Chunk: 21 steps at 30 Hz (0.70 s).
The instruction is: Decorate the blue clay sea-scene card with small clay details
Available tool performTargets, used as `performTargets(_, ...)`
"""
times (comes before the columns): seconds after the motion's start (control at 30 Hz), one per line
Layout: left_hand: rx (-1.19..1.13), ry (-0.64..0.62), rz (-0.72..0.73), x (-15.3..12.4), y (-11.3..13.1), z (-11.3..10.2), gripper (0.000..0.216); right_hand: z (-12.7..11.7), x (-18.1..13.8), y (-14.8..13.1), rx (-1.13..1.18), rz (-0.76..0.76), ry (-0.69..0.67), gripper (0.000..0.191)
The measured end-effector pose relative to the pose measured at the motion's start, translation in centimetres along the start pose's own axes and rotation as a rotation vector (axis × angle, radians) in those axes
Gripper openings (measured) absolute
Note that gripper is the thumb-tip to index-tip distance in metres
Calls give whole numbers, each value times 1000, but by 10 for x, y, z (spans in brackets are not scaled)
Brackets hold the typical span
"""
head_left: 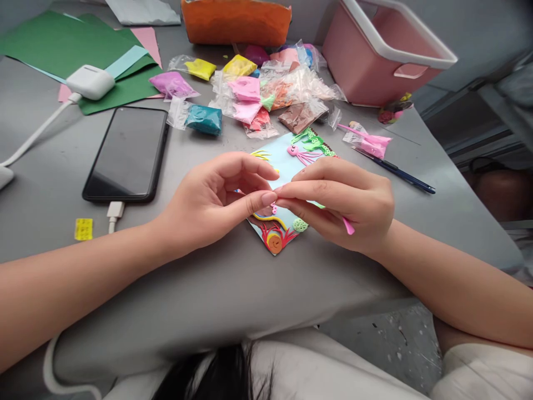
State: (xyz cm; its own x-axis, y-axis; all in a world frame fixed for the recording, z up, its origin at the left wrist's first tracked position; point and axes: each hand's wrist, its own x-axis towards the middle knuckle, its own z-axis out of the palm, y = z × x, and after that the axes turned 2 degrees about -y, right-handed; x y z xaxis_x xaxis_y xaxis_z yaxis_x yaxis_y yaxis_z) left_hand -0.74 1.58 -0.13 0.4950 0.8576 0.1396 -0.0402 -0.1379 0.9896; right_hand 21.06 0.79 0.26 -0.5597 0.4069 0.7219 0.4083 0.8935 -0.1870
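My left hand (227,203) is loosely curled, its thumb tip pressed against the fingertips of my right hand. Anything pinched where they meet is too small to make out. My right hand (345,197) is closed, thumb and fingers together, and the flat end of a pink modelling tool (348,225) sticks out below its palm. Beneath both hands lies a light blue card (280,153) with a clay sea scene. It carries a pink octopus (293,150), green weed (312,143), red coral (288,236) and a round brown-orange piece (275,243). The hands hide the card's middle.
Small bags of coloured clay (245,89) lie behind the card, near a pink bin (353,61) and an orange container (236,22). A phone (127,154) on a cable, a white charger (90,81) and green paper (45,44) are left; a dark pen (402,173) is right.
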Motion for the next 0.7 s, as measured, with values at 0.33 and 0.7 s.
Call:
performTargets(0.33, 10, 41, -1, -1, 2, 1, 28, 0, -1, 3, -66, 104, 21, 10)
performTargets(0.7, -18, 27, -10, -1, 1, 1, 28, 0, 0, 4, 48, 29, 37, 17)
